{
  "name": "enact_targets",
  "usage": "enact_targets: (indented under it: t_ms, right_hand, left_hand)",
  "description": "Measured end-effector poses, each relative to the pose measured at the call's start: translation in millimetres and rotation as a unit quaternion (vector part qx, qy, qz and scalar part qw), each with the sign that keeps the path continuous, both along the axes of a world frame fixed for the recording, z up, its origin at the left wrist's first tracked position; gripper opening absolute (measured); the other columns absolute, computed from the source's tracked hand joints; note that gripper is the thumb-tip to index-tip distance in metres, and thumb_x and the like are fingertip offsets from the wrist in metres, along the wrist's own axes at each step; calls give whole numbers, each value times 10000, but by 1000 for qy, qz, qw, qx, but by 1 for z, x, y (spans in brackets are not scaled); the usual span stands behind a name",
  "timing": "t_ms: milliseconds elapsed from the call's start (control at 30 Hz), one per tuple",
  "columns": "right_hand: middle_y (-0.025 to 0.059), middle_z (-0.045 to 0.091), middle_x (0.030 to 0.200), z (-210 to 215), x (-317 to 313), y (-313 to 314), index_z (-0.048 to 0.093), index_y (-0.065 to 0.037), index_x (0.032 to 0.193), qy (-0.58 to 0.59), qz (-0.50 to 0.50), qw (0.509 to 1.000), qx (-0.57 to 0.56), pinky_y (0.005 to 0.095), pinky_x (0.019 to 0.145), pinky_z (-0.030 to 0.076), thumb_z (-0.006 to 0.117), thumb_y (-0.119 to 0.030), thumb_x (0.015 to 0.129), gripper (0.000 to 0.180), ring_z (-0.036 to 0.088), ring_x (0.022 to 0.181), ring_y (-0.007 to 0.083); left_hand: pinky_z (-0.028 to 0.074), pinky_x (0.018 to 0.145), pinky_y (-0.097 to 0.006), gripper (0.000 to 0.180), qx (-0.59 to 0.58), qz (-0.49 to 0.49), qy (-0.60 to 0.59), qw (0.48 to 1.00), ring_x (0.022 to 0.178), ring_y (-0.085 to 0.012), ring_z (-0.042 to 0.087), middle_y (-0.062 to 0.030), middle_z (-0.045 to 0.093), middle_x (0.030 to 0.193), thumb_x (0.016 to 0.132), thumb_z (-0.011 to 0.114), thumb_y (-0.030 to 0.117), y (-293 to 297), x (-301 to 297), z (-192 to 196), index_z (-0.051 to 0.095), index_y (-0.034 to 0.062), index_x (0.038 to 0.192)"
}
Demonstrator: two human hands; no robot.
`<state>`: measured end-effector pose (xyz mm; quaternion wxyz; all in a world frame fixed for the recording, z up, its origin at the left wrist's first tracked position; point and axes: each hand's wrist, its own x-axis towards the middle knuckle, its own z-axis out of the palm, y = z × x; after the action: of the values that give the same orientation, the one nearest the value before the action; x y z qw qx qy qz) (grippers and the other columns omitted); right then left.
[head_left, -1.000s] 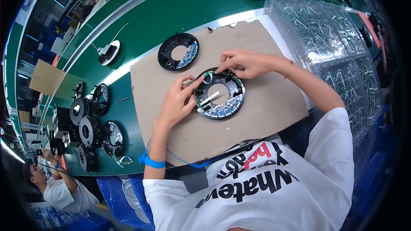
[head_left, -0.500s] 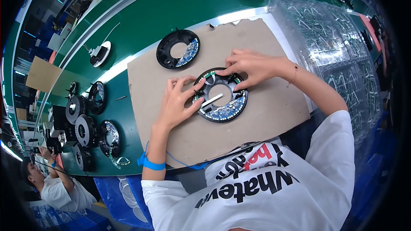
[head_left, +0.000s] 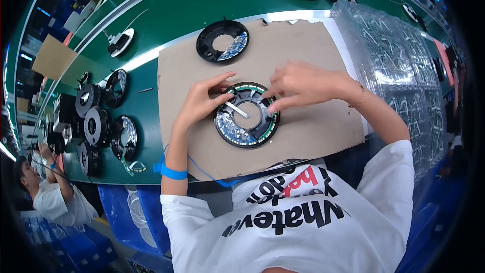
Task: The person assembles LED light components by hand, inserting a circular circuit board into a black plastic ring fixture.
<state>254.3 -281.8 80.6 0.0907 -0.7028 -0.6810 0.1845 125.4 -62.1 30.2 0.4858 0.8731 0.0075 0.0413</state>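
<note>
Your left hand point(head_left: 199, 103) rests on the ring assembly point(head_left: 247, 115) from its nine o'clock side, fingers curled and thumb reaching across the rim, pinching a slim silvery tool or strip point(head_left: 236, 109) that angles into the central opening. Your right hand point(head_left: 303, 83) comes in from two o'clock with fingers spread and bent, the tips pressing the rim near the green edge; it grips nothing that can be made out, only steadies and presses.

The ring assembly, black with a speckled circuit board inside, lies flat near the middle of the cardboard sheet point(head_left: 313, 136). A second black ring point(head_left: 223, 40) sits at twelve o'clock from it, well apart, at the cardboard's far edge. At nine o'clock, off the cardboard on the green bench point(head_left: 202, 0), stands a cluster of further round units point(head_left: 101, 121). At three o'clock lies a stack of clear blister trays point(head_left: 399, 65). A blue wrist strap point(head_left: 174, 173) circles your left forearm.

You appear to be mid-way through seating or adjusting a part inside the ring. The next move likely calls for keeping the rim pinned with your right fingertips while the left guides the strip precisely, without scraping the board.
</note>
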Motion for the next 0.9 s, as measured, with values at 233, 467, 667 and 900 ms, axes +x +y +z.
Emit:
enact_targets:
  t_ms: [233,467,667,900]
  right_hand:
    - [46,521,949,-23,-22,47,639,-146,894,-34,151,965,211,391,827,355,636,-134,733,161,418,968,254]
    - [30,539,952,-33,-27,52,651,-130,818,-80,138,964,215,384,878,318,619,-82,709,123,409,948,246]
    - [12,570,803,-53,-25,55,657,-146,897,100,71,937,328,372,898,292,682,-138,700,199,404,929,232]
    - [10,585,777,-61,-28,49,637,-133,952,134,15,943,306,365,904,274,702,-146,687,274,403,948,203]
  left_hand:
    - [511,747,-285,299,-18,-8,-14,1000,816,-177,643,-128,660,913,718,659,-14,-2,1,-3,610,-38,1012]
    - [513,725,-292,315,11,-1,-25,1000,798,-182,647,-128,662,881,676,653,-27,-4,0,-3,613,-38,988]
    - [515,721,-299,321,-7,4,-35,999,800,-187,648,-131,661,892,679,633,-32,-1,-3,-9,615,-19,999]
    - [472,672,-349,190,226,160,-231,933,785,-272,579,-99,575,841,679,690,47,-7,-36,19,627,51,858]
